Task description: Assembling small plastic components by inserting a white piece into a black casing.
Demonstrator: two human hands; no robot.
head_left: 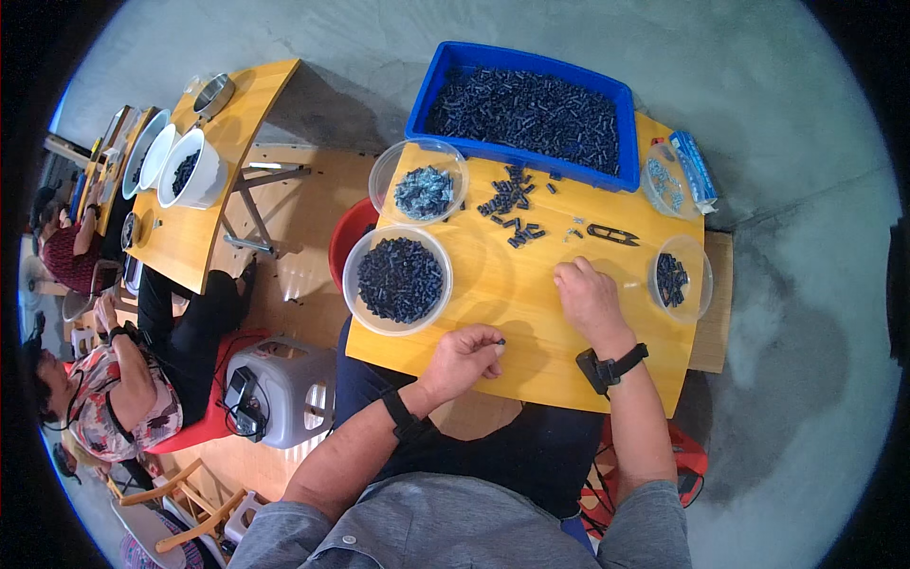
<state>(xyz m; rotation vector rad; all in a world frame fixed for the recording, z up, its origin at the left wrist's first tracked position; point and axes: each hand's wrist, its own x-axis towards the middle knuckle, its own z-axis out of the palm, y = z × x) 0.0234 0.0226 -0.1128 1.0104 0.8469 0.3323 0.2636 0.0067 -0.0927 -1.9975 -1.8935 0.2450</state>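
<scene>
Just now, left hand (464, 358) pinches a small black part (500, 342).

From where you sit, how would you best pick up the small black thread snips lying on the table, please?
Probably from above, pinching the thread snips at the wider looped handle end on the right, away from the pointed blades. They lie flat on the wooden table just beyond the right hand, with bare wood around them for the fingers.

A tiny dark plastic piece (500, 342) sits pinched at the table's near edge.
</scene>
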